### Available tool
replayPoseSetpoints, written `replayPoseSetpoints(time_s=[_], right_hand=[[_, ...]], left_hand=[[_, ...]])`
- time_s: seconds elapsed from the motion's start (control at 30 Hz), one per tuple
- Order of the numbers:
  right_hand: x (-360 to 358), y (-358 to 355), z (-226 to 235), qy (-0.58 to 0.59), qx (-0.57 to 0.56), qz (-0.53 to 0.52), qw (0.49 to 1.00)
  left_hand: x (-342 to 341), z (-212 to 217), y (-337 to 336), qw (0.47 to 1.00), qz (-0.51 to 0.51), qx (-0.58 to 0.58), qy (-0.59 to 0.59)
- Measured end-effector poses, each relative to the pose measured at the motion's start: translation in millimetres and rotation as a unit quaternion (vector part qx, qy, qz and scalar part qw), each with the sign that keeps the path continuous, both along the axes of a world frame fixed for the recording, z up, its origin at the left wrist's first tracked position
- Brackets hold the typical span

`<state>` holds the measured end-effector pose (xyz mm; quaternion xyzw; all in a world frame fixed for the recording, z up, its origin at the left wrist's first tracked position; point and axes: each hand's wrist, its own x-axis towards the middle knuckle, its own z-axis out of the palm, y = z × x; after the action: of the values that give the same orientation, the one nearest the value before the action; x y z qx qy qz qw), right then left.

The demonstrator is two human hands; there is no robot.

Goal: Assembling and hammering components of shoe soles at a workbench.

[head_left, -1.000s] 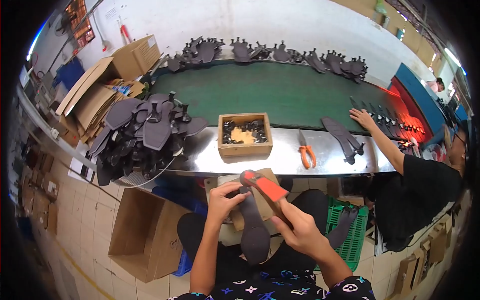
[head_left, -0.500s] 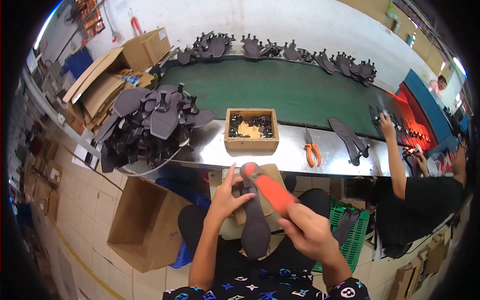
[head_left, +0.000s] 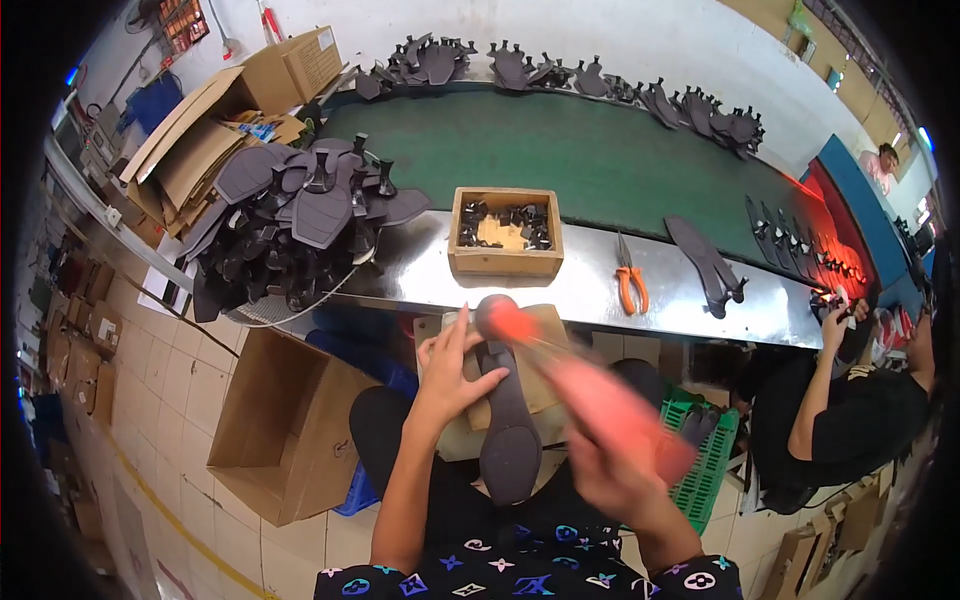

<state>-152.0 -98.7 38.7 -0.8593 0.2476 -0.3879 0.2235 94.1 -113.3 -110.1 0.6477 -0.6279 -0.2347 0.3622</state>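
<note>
An open brown cardboard box point(head_left: 285, 440) is set on the tiled floor at lower left. Flattened cardboard boxes point(head_left: 185, 150) and a closed carton point(head_left: 295, 65) are stacked at upper left.

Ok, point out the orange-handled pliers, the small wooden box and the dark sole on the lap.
orange-handled pliers point(head_left: 630, 284), head view, on the handles.
small wooden box point(head_left: 503, 262), head view, on its front wall.
dark sole point(head_left: 511, 440), head view, on its middle.

A long table point(head_left: 600, 290) with a steel front edge and green surface crosses the upper frame. On it, left to right: a heap of dark sole parts point(head_left: 300, 220), a small wooden box point(head_left: 505, 235), orange-handled pliers point(head_left: 630, 280) and a dark sole point(head_left: 705, 260). More dark parts point(head_left: 560, 75) line the far edge.
</note>
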Motion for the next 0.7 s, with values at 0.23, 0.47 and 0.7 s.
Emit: replayPoseSetpoints(time_s=[0.23,0.47,0.7], right_hand=[[9,-8,-13,-0.014,0.037,-0.017,0.999],[13,-44,-43,0.186,-0.034,-0.040,0.981],[13,-48,-59,0.151,0.041,0.141,0.977]], left_hand=[[-12,17,12,0.969,0.035,-0.185,-0.157],[-52,104,87,0.948,-0.158,0.029,0.276],[-65,118,113,0.897,-0.186,0.112,0.385]])
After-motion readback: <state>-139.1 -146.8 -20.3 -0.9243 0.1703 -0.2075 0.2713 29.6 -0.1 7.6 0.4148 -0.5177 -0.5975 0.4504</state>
